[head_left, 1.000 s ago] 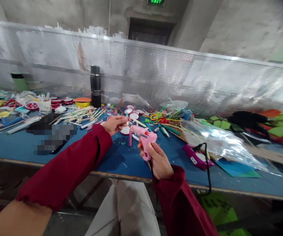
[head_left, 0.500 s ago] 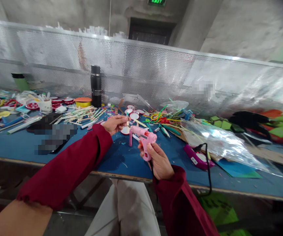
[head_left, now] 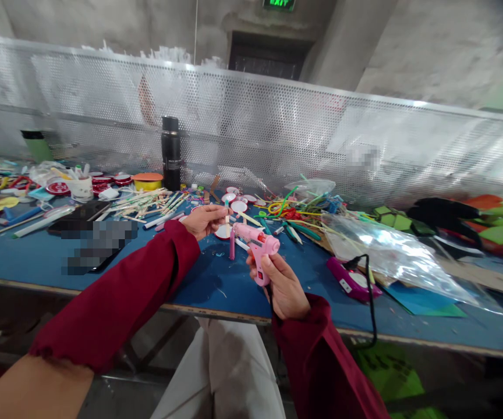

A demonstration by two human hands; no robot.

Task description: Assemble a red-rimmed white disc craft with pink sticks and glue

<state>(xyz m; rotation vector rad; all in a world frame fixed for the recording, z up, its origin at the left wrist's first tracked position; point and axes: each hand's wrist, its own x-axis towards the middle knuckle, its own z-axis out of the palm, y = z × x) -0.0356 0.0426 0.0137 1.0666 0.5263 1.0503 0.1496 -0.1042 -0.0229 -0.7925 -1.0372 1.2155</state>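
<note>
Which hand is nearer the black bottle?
The left hand: it's in front of the black bottle, slightly rightward; the right hand is lower and farther right in view.

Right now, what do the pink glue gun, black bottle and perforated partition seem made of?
Pink glue gun: likely smooth plastic, moulded shell. Black bottle: probably coated metal, satin sides; plastic possible. Perforated partition: apparently metal, silvery sheen, regular holes.
</note>
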